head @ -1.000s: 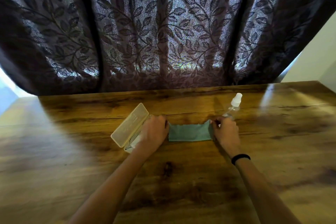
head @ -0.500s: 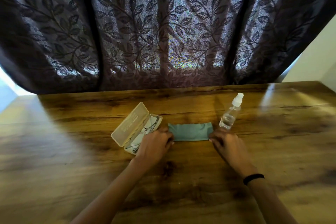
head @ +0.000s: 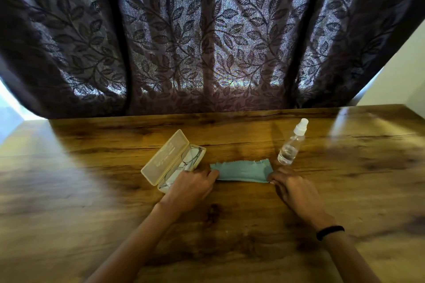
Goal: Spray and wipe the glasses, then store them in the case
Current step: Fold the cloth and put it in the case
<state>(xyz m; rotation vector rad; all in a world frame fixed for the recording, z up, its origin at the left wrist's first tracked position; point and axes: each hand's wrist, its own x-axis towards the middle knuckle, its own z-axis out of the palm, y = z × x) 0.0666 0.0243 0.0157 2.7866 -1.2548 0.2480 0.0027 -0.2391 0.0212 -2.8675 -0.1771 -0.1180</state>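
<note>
A teal cleaning cloth (head: 243,171) lies folded into a flat strip on the wooden table (head: 69,190). My left hand (head: 193,185) curls its fingers onto the cloth's left end. My right hand (head: 296,190) pinches the near right corner. Left of the cloth, a beige glasses case (head: 161,156) stands with its lid open. The thin-framed glasses (head: 189,158) lie folded inside it, partly hidden behind my left hand. A clear spray bottle (head: 291,145) with a white cap stands upright just beyond my right hand.
A dark leaf-patterned curtain (head: 207,41) hangs along the table's far edge. Bare wood stretches to both sides and in front of my arms. A black band (head: 330,232) circles my right wrist.
Both hands have drawn back toward me, from the cloth's far corners to its near corners. My left hand has uncovered the glasses in the open case.
</note>
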